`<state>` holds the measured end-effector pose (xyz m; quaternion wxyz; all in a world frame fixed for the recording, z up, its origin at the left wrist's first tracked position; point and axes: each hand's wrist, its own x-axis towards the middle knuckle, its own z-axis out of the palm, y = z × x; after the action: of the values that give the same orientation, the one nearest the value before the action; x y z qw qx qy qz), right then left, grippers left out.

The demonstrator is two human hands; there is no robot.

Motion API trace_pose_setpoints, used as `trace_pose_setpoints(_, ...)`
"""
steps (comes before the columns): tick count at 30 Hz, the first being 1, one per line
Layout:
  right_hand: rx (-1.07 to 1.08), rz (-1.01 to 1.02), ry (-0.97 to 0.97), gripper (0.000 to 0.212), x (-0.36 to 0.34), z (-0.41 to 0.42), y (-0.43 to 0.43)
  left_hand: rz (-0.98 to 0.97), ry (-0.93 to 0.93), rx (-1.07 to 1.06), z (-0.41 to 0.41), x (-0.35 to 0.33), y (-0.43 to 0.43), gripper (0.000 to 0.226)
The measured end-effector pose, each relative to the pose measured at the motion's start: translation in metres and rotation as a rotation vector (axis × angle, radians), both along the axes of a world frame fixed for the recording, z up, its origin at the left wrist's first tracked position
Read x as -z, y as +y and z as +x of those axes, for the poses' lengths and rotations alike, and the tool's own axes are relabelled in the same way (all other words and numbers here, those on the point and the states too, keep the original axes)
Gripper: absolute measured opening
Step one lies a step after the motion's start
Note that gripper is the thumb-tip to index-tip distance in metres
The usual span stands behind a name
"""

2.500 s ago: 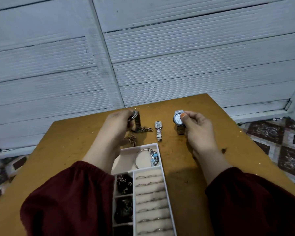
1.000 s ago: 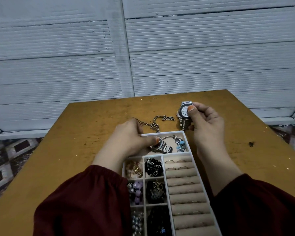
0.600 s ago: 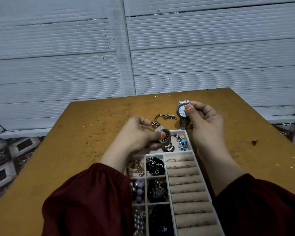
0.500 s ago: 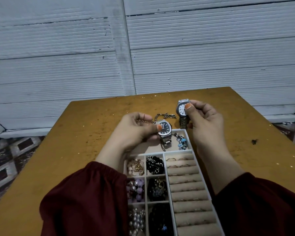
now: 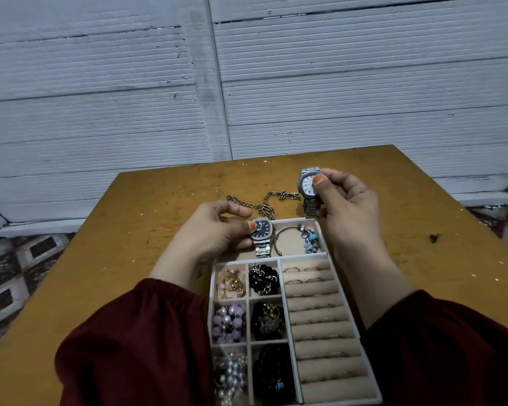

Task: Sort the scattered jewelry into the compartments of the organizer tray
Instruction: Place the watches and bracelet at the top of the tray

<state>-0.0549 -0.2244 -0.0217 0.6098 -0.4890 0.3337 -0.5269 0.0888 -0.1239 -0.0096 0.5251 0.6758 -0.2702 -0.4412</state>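
White tray [image 5: 286, 317] — rings [image 5: 291, 270] in rolls, beads [image 5: 228, 320] in cells, bangle [image 5: 276, 243] up top

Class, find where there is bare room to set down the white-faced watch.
Bare table lies right of the tray, out to the dark spot, and left of the left hand. The top compartment is crowded: dark watch and bracelet. The chain crowds the table behind the tray; bead compartments are full.

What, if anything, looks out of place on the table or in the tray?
One chain lies loose on the table just beyond the organizer tray, outside every compartment. The left hand holds a dark-dial watch, the right hand a white-dial watch. Nothing looks spilled or damaged.
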Motion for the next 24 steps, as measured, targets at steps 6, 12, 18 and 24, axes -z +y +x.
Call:
trace_pose_setpoints(6,-0.011,0.000,-0.008,0.011,-0.0006,-0.0002,-0.0003,-0.086,-0.270,-0.007,-0.0049,0.0037,-0.0037,0.021)
trace_pose_setpoints(12,-0.001,0.001,0.001,0.017,-0.0012,0.0006,0.0003,-0.167,-0.281,-0.039,-0.0062,0.0023,-0.0054,0.020)
trace_pose_setpoints(18,0.005,0.003,0.006,0.015,-0.0021,0.0002,0.0012,0.022,-0.099,0.041,-0.0063,0.0007,-0.0036,0.015)
trace_pose_setpoints(24,-0.026,0.019,-0.001,0.012,-0.0018,0.0007,0.0014,0.056,-0.084,0.098,-0.0007,0.0021,-0.0033,0.011)
